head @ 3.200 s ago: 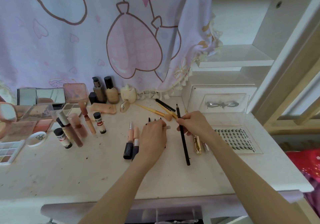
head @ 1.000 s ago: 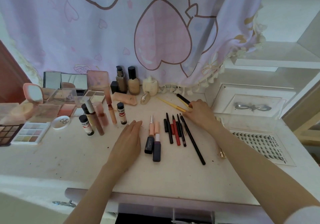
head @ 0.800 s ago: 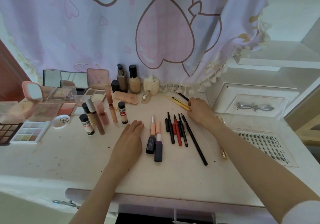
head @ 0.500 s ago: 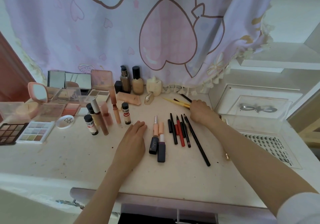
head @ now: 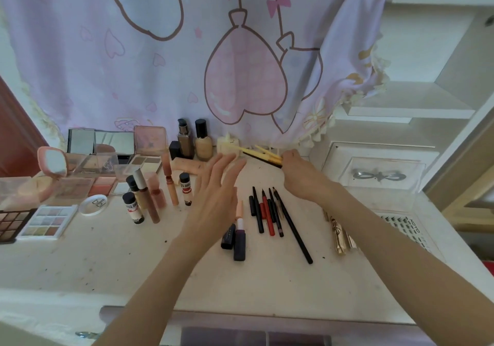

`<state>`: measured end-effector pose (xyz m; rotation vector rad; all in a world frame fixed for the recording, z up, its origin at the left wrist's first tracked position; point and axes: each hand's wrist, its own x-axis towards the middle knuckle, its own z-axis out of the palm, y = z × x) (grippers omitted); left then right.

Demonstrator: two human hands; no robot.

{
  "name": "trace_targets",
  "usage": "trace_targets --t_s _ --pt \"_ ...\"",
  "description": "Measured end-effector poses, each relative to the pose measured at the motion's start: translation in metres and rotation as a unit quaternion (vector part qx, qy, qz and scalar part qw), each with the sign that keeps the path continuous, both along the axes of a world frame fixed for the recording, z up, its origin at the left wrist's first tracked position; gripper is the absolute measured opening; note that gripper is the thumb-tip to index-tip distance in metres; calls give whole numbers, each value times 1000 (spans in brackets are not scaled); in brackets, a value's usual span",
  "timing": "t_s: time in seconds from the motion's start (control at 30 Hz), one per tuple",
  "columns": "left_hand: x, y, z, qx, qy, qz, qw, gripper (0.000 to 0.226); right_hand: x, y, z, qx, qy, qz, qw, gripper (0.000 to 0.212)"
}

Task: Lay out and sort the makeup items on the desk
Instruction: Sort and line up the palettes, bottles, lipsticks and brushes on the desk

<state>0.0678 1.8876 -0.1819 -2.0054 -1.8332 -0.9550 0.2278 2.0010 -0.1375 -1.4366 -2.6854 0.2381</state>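
Item one, as I log it from my station: right hand (head: 299, 174), fingers curled round a bundle of yellow and black brushes (head: 263, 155), held above the back of the bench (head: 107, 254). Item two: left hand (head: 216, 193), fingers straight and spread, raised over the bench and holding nothing. Item three: a row of pencils (head: 270, 214) lying side by side (black and red, one longer than the rest) between the forearms. Item four: two lipsticks (head: 235, 236) just left of that row. Item five: upright concealer tubes (head: 149, 198) and open palettes (head: 42, 221) at the left.
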Motion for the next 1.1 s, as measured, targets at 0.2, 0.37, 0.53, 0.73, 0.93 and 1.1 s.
trace_targets --t_s 0.2,0.37,0.53,0.73,0.93,1.1 --pt "20 20 33 -180 159 40 970 39 8 -43 9 5 -36 35 999 27" --pt "24 16 36 -292 93 5 952 19 19 -53 13 83 -62 96 990 25" --pt "22 8 42 -318 -100 -1 943 20 29 -44 14 179 148 102 967 30" --pt "26 -1 38 -301 -280 -67 909 24 44 -41 18 90 487 -99 863 31" --pt "36 -7 41 -362 -394 -155 830 23 36 -44 17 -131 618 -106 768 28" --pt "36 -11 38 -354 -376 -176 838 25 33 -45 22 -147 627 -90 760 33"
